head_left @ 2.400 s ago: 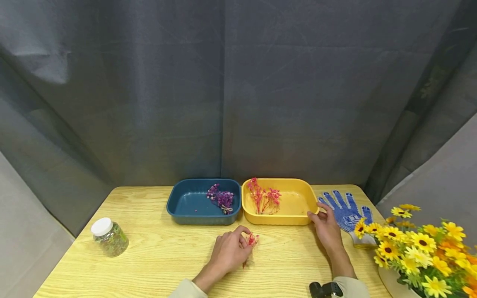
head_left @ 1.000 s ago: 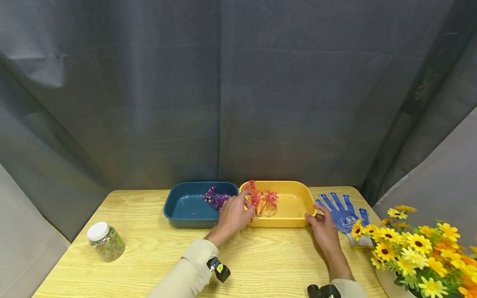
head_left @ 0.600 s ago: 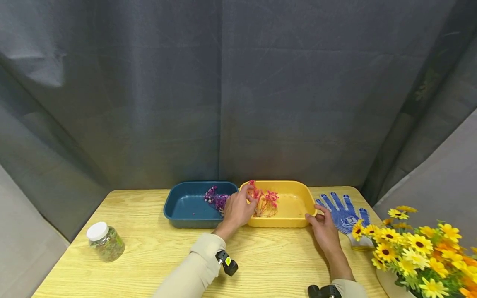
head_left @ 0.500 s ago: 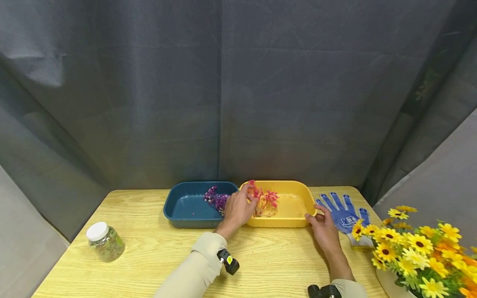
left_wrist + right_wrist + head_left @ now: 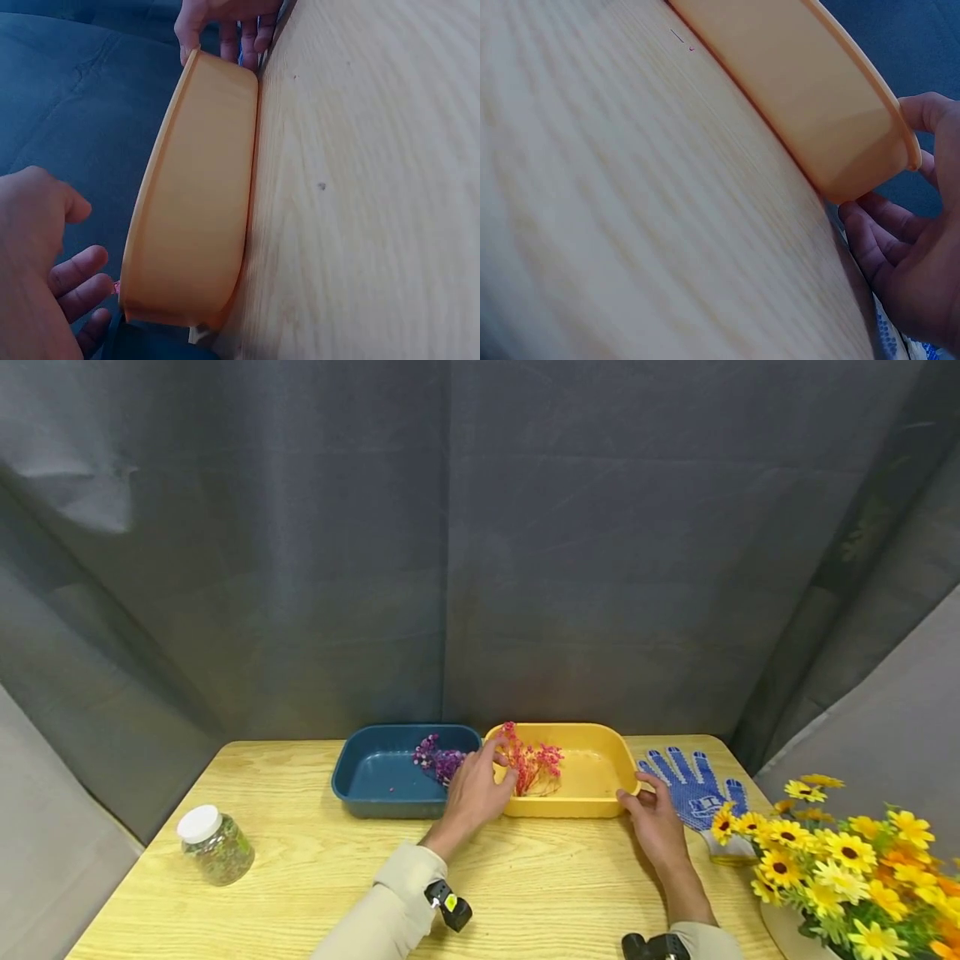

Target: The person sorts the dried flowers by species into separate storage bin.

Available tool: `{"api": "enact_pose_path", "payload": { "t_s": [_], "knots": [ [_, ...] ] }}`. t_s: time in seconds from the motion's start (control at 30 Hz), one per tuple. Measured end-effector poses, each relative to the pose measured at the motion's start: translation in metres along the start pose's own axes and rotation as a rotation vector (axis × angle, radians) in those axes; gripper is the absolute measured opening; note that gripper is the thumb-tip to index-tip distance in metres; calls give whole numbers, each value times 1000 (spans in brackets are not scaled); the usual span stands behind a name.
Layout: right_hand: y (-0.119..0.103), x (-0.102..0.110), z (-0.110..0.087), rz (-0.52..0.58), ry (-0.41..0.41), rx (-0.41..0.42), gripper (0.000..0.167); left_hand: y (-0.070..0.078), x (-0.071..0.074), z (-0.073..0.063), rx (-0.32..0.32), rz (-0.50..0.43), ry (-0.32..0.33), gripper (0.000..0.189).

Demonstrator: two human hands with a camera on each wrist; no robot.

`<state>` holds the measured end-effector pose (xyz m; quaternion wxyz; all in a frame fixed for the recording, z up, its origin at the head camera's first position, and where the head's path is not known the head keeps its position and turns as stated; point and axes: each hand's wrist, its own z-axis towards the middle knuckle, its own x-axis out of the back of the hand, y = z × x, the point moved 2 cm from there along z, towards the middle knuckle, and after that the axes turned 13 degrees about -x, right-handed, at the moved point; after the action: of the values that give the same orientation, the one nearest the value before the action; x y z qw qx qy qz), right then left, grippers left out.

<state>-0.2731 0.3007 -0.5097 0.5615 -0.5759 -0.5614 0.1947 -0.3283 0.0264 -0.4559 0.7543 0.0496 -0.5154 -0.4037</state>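
Dried pink flower sprigs [image 5: 550,758] lie in the left part of the yellow tray [image 5: 570,808]. My left hand [image 5: 477,785] hovers over that tray's left end, and its thumb and fingers stand apart with nothing between them in the left wrist view. A speck of pink shows behind its fingertips there. At the tray's right corner, my right hand [image 5: 657,827] holds the rim and wall, thumb at the rim [image 5: 906,127] and fingers below. Left of it, a blue tray [image 5: 405,810] contains a bunch of dried purple flowers [image 5: 448,763], partly hidden by my left hand.
A white-lidded jar [image 5: 217,852] stands at the table's left. A blue dotted work glove [image 5: 693,797] lies to the right of the yellow tray. Yellow artificial flowers [image 5: 847,860] in a pot fill the right front corner. A dark curtain [image 5: 450,568] hangs behind the table.
My left hand has carried a small red sprig from the table up into the yellow tray and let go of it. My right hand has stayed on the tray's corner.
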Motion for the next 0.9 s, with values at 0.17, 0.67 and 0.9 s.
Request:
{"api": "enact_pose_path", "payload": {
  "t_s": [0.17, 0.67, 0.9],
  "knots": [
    [0, 1, 1, -3, 9, 5, 68, 6, 1, -12, -64, -13, -25, 53],
    [-11, 4, -5, -143, 32, 56, 74, 8, 7, -46, -238, 186, -14, 54],
    [-27, 6, -16, -372, 128, 123, 81, 0, 14, -54, -200, 261, -37, 60]
  ]
}}
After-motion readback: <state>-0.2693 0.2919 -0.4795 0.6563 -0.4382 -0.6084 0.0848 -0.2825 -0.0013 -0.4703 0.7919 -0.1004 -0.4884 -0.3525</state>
